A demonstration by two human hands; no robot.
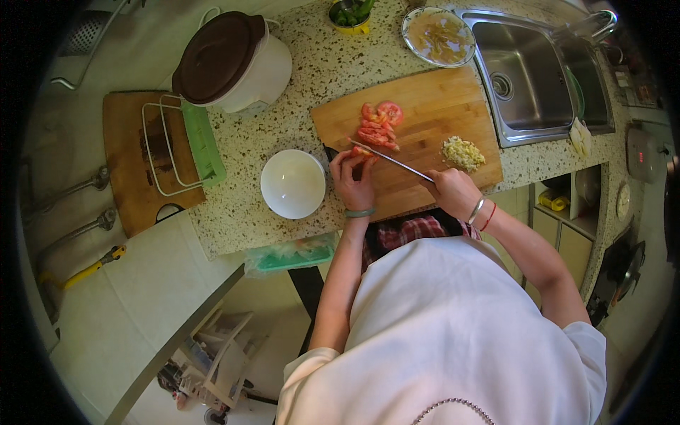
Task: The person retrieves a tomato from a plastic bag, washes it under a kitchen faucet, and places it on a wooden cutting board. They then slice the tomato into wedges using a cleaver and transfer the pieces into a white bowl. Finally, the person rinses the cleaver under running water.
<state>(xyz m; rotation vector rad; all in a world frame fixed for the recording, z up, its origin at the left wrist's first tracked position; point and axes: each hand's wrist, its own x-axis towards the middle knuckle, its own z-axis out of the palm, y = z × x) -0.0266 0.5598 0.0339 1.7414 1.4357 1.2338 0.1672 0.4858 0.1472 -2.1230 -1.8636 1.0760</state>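
On a wooden board (439, 95), a person's left hand (353, 185) pinches a tomato piece (363, 152) near the left edge; the right hand (457, 193) grips a knife (401, 166). The piece looks light, soft, slippery, best held by its skin.

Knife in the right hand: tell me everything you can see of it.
The knife has a long, narrow, silvery blade that looks like metal. The right hand is closed around its handle, hiding most or all of it. The blade slants over the wooden cutting board, running from that hand toward the upper left of the picture. Its far part is at the tomato piece under the left hand's fingertips; how deep the edge has cut cannot be told.
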